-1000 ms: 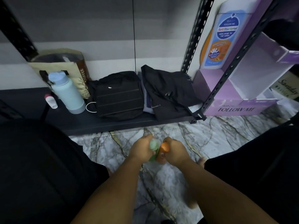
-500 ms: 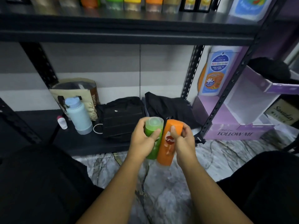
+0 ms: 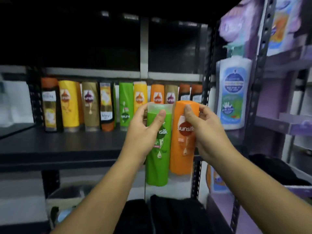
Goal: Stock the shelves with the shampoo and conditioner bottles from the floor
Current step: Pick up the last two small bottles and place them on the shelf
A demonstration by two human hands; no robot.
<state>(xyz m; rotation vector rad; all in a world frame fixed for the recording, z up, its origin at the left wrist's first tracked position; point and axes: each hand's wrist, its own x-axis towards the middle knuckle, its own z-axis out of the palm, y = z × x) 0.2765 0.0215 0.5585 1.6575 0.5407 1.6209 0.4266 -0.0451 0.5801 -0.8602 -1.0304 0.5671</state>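
While both bottles are held up in front of the shelf, the details are these:

Green bottle [image 3: 158, 146]: upright with its cap on top, in front of the shelf's near edge and not yet resting on it; its base hangs lower than the shelf board.

Orange bottle [image 3: 184, 137]: upright, just right of the green one and touching it or almost touching; it sits a little higher.

Left hand [image 3: 140, 132]: its grip is wrapped closed around the upper part of the green bottle, with the thumb over the front of the label.

Right hand [image 3: 205, 132]: its grip is closed around the upper part of the orange bottle, thumb in front and fingers behind.

Shelf [image 3: 64, 146]: dark board with a row of bottles [image 3: 121, 105] standing along the far side; the near strip of the board is bare.

Step in hand: I judge it as carrying the two bottles to the shelf for placing.

How to do it well: lift both bases above the board edge before moving forward, and set them on the bare near strip, labels to the front. Put down one bottle first, so the other does not push it over.

Risk: the standing row is close behind, so a fast push could knock those bottles down.

Right side: a white pump bottle [image 3: 233, 93] stands in the neighbouring purple rack, apart from the work.
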